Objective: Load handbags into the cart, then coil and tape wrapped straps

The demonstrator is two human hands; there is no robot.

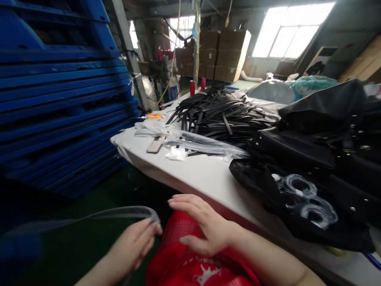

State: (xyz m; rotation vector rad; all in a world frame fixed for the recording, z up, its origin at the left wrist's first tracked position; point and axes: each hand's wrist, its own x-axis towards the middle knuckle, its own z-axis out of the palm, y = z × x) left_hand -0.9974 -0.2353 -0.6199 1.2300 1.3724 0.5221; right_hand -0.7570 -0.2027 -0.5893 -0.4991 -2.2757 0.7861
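Observation:
My left hand [133, 244] pinches the end of a thin clear plastic strip [98, 216] that trails off to the left, blurred by motion. My right hand [202, 228] lies with fingers stretched out on a red cloth [190, 266] with white print, below the table's front edge. On the white table [202, 174] lies a heap of black straps [223, 113] and, to the right, black bags [312, 159] with clear wrapped coils [306, 200] on them.
A stack of blue plastic pallets [59, 91] stands at the left. Clear plastic sleeves [190, 141] and a small blurred-out item [155, 144] lie on the table's left end. Cardboard boxes [223, 53] stand at the back under bright windows. The floor is dark green.

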